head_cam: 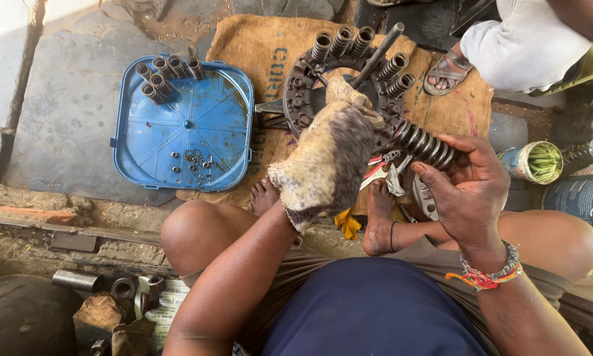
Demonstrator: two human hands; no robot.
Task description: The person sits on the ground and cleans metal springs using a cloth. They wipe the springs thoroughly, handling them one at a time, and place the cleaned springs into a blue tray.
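Note:
My right hand [466,188] grips a dark coil spring [423,144] by its near end. My left hand is wrapped inside a dirty cream and grey rag [328,160], and the rag's tip meets the spring's far end. Only the left forearm shows; the fingers are hidden. Behind the rag lies a round metal clutch plate [301,86] on burlap sacking [257,46], with several springs [341,41] standing around its rim and a metal rod [378,54] leaning across it.
A blue plastic tray [128,142] at left holds several springs [159,78] in its far corner and small loose nuts [196,161]. Another person's sandalled foot [446,71] rests at the upper right. A green-lined can [537,162] stands at right. Metal tubes [79,280] lie lower left.

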